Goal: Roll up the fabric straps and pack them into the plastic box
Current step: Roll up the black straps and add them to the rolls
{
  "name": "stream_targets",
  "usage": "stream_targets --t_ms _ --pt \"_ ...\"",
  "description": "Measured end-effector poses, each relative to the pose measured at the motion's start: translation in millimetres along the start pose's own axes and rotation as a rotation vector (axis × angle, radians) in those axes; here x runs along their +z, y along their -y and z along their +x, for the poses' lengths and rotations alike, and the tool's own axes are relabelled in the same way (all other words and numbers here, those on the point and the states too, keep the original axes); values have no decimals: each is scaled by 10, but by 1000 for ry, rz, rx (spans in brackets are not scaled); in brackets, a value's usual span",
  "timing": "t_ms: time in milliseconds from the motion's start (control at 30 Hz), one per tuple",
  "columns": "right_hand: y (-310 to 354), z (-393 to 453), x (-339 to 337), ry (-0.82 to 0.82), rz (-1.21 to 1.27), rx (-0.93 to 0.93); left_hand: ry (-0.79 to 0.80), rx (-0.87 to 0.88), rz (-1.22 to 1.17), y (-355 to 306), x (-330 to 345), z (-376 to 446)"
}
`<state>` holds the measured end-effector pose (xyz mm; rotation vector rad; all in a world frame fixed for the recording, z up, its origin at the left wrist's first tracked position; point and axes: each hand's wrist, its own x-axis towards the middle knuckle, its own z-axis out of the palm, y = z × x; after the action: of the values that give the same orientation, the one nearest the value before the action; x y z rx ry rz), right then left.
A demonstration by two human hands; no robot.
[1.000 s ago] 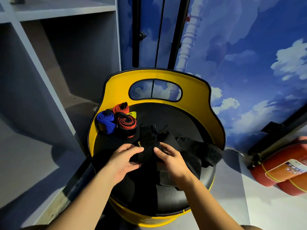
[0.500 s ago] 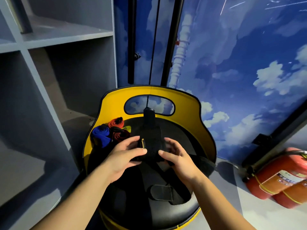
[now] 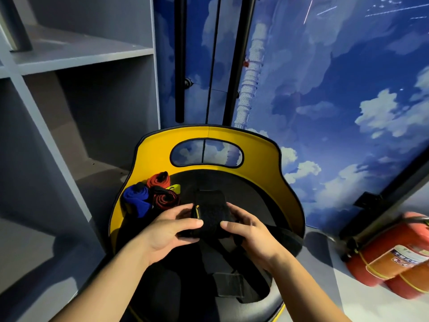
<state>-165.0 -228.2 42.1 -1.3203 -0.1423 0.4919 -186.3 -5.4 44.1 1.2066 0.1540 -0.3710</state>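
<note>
Black strap (image 3: 210, 213) half-rolled, mid-seat on yellow-backed stool (image 3: 262, 159). Left hand (image 3: 167, 231), right hand (image 3: 253, 233) both pinch roll ends. Risk: loose tail (image 3: 228, 283) drags, coil slackens. Plastic box unseen.

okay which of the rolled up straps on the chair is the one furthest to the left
The blue rolled strap. It sits at the left edge of the seat against the yellow chair rim; the two red and black rolls lie to its right, and the black strap is in both hands.
</note>
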Motion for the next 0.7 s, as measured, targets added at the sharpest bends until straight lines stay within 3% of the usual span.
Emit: stream_targets --t_ms 700 --pt "107 -54 95 -58 -138 -19 16 -30 -44 40 -59 6"
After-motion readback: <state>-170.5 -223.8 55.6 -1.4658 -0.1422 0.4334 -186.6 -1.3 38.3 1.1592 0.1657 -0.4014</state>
